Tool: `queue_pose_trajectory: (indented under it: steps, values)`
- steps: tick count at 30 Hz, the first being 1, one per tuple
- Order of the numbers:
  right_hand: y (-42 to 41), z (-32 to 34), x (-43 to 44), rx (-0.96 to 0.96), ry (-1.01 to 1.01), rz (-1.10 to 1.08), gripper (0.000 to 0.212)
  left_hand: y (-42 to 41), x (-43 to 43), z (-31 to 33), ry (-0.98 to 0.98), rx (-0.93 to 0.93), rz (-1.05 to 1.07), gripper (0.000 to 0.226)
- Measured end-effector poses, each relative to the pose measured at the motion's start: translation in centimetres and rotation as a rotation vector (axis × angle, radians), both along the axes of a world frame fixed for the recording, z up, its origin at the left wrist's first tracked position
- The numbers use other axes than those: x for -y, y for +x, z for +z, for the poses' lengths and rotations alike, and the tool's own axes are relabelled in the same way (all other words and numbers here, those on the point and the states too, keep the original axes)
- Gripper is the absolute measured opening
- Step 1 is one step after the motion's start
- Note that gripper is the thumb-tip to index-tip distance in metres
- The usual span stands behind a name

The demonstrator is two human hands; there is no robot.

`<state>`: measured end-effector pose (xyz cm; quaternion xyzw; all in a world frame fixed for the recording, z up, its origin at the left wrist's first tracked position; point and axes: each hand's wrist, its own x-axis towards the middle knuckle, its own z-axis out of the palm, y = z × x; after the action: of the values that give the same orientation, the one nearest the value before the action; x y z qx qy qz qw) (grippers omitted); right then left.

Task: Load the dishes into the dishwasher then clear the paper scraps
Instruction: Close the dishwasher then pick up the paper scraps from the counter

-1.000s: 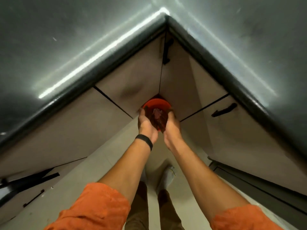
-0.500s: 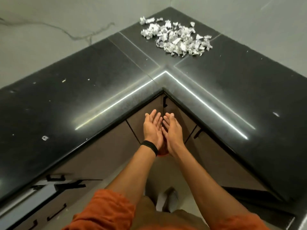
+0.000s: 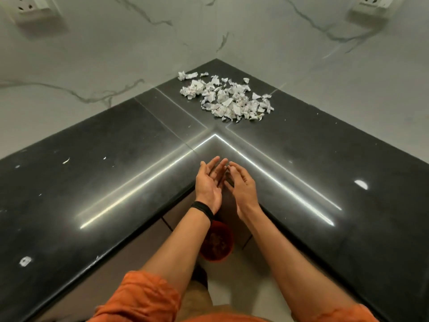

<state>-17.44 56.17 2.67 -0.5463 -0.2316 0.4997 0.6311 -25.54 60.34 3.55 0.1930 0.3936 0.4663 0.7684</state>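
Both grips are released: the left hand (image 3: 209, 184) and right hand (image 3: 245, 191) are empty, palms turned toward each other, fingers loosely straight and nearly touching at the tips. A second ago they were cupped low over the bin (image 3: 231, 242); half a second ago they were rising from it. Now they hang above the bin, level with the tabletop (image 3: 116, 170) edge. That reads as one handful dropped and the hands going back for more, so the scrap-clearing is under way, not finished.

The scraps (image 3: 228, 101) lie well beyond the bin, up on the tabletop in its back corner, apart from both hands. The heap's long axis runs from far-left to near-right, roughly along the right-hand wall (image 3: 336, 84). It has no front, and is thicker toward its near-right end. A few stray bits (image 3: 25, 261) lie far left of the bin.
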Motion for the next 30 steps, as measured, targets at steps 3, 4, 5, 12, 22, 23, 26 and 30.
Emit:
queue_pose_trajectory:
  steps: [3, 4, 5, 12, 22, 23, 26, 30]
  values:
    - [1.0, -0.2, -4.4, 0.04, -0.027, -0.027, 0.026, 0.9, -4.7, -0.2, -0.018, 0.003, -0.031, 0.052]
    - [1.3, -0.3, -6.2, 0.058, -0.037, -0.039, 0.025, 1.2, -6.5, -0.1, -0.026, 0.002, -0.042, 0.052]
    - [1.5, -0.2, -7.6, 0.071, -0.047, -0.049, 0.025, 1.3, -8.0, 0.0, -0.031, -0.003, -0.055, 0.051]
    - [2.3, -0.2, -16.6, 0.217, -0.089, -0.099, 0.023, 1.5, -18.3, -0.1, -0.081, -0.041, -0.138, 0.049]
    - [6.3, -0.2, -25.2, 0.671, -0.176, 0.01, 0.02, 2.5, -24.7, -0.9, -0.125, -0.043, -0.08, 0.048]
    - [6.7, -0.3, -26.0, 0.727, -0.19, 0.041, 0.02, 2.6, -25.0, -1.0, -0.128, -0.041, -0.068, 0.048]
    - [7.8, -0.7, -28.5, 0.9, -0.202, 0.15, 0.026, 2.5, -25.8, -1.0, -0.138, -0.045, -0.028, 0.046]
    - [8.7, -1.0, -31.4, 1.244, -0.214, 0.353, 0.038, 2.6, -27.0, -0.9, -0.143, -0.036, 0.012, 0.046]
